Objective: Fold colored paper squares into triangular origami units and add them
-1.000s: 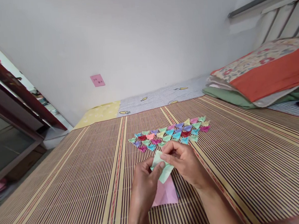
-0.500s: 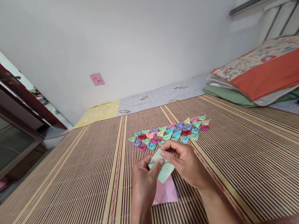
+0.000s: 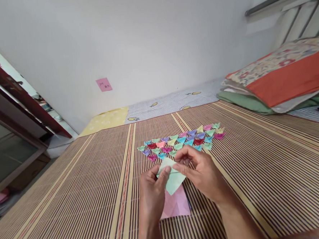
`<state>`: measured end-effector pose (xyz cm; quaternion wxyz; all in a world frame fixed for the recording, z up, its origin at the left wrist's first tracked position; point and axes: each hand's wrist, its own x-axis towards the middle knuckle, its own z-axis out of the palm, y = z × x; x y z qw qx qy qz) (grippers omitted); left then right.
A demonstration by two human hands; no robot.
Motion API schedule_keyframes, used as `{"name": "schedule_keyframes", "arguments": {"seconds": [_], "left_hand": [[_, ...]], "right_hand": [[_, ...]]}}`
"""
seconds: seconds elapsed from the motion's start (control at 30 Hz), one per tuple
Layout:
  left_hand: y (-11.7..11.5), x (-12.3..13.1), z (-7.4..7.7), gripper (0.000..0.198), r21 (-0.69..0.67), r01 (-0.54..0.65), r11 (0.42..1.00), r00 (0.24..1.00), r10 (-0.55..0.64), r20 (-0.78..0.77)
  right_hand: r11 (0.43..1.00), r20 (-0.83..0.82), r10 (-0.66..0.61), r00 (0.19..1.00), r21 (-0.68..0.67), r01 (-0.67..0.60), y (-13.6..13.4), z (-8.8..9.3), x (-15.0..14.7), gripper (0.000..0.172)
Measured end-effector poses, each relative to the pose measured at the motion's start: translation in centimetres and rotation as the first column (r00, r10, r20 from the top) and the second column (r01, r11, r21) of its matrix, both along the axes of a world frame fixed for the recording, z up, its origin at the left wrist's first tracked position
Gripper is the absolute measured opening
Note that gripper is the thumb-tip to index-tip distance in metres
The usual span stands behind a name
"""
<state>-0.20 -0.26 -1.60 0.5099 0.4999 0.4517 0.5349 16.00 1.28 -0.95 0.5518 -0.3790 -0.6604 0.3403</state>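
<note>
A pale green sheet of paper (image 3: 175, 183), with a crease or fold across it, is held up between both hands. My left hand (image 3: 153, 186) pinches its left side, thumb on top. My right hand (image 3: 199, 171) has thumb and fingers closed at the paper's right edge; the other fingers are curled. Under the paper, pink paper (image 3: 177, 205) lies on the striped mat, with a dark edge showing at its right. Just beyond the hands, several small folded paper pieces (image 3: 178, 146) in many colours lie in rows.
The striped bamboo mat (image 3: 85, 189) covers the surface around me. A folded stack of bedding (image 3: 286, 72) is at the right. Behind stands a white wall with a pink note (image 3: 103, 84). A glass-fronted cabinet (image 3: 10, 150) is at the left.
My left thumb has shifted a little up and left on the green paper. My right hand has moved slightly right, its fingers lifted a bit from the sheet.
</note>
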Motion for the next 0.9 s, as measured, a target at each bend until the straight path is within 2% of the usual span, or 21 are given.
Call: {"name": "schedule_keyframes", "arguments": {"seconds": [0.13, 0.33, 0.67, 0.9], "left_hand": [[0.00, -0.10, 0.17, 0.034, 0.018, 0.006, 1.000, 0.999, -0.005, -0.038], [0.05, -0.03, 0.31, 0.033, 0.019, 0.043, 0.999, 0.997, -0.042, -0.058], [0.04, -0.18, 0.18, 0.029, 0.032, 0.062, 0.998, 0.990, -0.057, -0.128], [-0.01, -0.27, -0.38, 0.034, 0.042, 0.108, 0.993, 0.983, -0.100, -0.157]], "right_hand": [[0.996, 0.063, 0.019, 0.998, 0.088, -0.025, -0.14, 0.26, 0.36, 0.010], [0.993, 0.046, 0.031, 0.998, 0.111, -0.036, -0.07, 0.31, 0.39, 0.011], [0.999, 0.052, 0.052, 0.997, -0.008, -0.052, -0.18, 0.38, 0.75, 0.013], [0.997, 0.008, 0.083, 0.997, -0.005, -0.083, 0.07, -0.12, 0.68, 0.013]]}}
